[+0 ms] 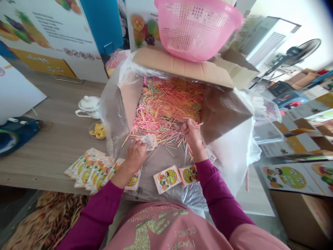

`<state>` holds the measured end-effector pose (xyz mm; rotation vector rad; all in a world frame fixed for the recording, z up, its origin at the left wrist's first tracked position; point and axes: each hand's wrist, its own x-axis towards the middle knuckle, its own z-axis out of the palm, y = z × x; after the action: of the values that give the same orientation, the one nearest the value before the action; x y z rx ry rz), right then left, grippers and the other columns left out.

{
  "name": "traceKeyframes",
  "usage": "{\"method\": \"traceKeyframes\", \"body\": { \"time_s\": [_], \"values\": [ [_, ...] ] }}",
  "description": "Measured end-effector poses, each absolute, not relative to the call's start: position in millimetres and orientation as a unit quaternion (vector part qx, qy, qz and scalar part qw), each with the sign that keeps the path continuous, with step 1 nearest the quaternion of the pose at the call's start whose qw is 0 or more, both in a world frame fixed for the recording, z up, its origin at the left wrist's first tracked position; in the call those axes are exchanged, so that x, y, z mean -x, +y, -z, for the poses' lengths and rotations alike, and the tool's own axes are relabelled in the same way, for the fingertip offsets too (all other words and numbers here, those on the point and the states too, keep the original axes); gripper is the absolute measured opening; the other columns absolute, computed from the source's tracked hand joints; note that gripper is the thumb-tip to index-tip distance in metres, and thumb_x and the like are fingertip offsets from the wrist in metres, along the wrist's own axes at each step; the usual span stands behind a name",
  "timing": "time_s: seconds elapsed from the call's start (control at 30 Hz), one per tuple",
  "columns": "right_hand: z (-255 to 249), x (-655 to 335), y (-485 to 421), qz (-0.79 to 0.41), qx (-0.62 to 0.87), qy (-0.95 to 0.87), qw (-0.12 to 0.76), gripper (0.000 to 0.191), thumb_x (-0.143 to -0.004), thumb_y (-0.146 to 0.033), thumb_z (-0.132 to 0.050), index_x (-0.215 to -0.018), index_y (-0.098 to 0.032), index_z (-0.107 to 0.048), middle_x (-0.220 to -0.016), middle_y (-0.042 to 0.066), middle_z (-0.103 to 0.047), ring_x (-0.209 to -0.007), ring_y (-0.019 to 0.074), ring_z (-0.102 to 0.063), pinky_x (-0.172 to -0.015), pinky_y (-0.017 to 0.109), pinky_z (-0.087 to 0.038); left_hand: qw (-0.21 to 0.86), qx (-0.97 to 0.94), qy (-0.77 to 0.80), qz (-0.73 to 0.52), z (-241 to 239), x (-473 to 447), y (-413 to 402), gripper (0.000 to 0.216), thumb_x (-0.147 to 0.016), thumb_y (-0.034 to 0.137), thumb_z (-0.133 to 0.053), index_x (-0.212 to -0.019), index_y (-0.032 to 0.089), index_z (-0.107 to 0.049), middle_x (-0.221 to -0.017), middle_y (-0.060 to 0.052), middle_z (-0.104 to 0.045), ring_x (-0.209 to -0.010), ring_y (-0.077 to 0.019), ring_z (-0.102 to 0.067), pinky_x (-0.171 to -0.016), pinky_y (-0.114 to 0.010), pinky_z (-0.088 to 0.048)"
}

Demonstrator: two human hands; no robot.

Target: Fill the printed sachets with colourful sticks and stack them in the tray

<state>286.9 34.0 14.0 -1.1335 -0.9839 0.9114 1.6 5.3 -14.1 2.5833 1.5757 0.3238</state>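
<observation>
Pink-and-yellow sticks [166, 107] heaped in plastic-lined carton [182, 67]; right hand [194, 137] fingers pinching few sticks; left hand [135, 156] fingers pinching printed paper packets [148, 141] above liner.

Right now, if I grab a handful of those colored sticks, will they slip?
Probably yes. The thin sticks lie loose and crisscrossed, so they likely slide apart. They look straight, so probably stiff, and likely light.
</observation>
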Motion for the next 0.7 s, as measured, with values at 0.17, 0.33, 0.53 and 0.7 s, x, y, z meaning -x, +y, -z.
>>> {"method": "traceKeyframes", "body": {
  "time_s": [0.17, 0.33, 0.53, 0.7],
  "values": [
    [-17.6, -261.4, 26.7, -0.536, 0.442, -0.314, 0.647, 0.045, -0.089, -0.069, -0.073, -0.097, -0.025, -0.067, -0.048, -0.015, -0.018, -0.041, 0.01, -0.014, -0.045, 0.025, -0.028, 0.09, -0.848, 0.51, -0.111, 17.4, -1.4, 3.4, 0.019, -0.088, 0.01, -0.059, -0.091, 0.019, -0.075, -0.107, -0.016, -0.078, -0.107, -0.0324, -0.07, -0.093, -0.043, -0.058],
    [-31.3, -229.1, 13.7, -0.59, 0.401, -0.334, 0.616, 0.064, -0.092, -0.085, -0.057, -0.099, -0.023, -0.07, -0.048, -0.011, -0.035, -0.044, 0.0129, -0.039, -0.055, 0.029, -0.047, 0.241, -0.766, 0.515, -0.301, 13.7, 12.6, 14.4, 0.015, -0.087, 0.023, -0.068, -0.073, 0.02, -0.075, -0.103, -0.01, -0.082, -0.098, -0.0251, -0.073, -0.086, -0.035, -0.059],
    [-59.3, -200.3, -2.1, -0.573, 0.376, -0.403, 0.607, 0.077, -0.092, -0.094, -0.04, -0.103, -0.025, -0.072, -0.073, 0.005, -0.073, -0.095, 0.0264, -0.076, -0.078, 0.038, -0.06, 0.407, -0.649, 0.467, -0.442, -5.5, 11.6, -1.0, 0.028, -0.078, 0.04, -0.086, -0.064, 0.018, -0.075, -0.063, 0.001, -0.068, -0.06, -0.013, -0.057, -0.059, -0.025, -0.047],
    [-71.9, -177.5, -12.3, -0.51, 0.402, -0.463, 0.603, 0.077, -0.092, -0.094, -0.036, -0.097, -0.027, -0.074, -0.072, 0.006, -0.074, -0.1, 0.0285, -0.077, -0.083, 0.042, -0.062, 0.454, -0.604, 0.436, -0.489, -14.4, -6.7, -15.9, 0.034, -0.075, 0.047, -0.091, -0.063, 0.019, -0.076, -0.058, 0.003, -0.062, -0.057, -0.0116, -0.052, -0.055, -0.024, -0.044]
  ]
}}
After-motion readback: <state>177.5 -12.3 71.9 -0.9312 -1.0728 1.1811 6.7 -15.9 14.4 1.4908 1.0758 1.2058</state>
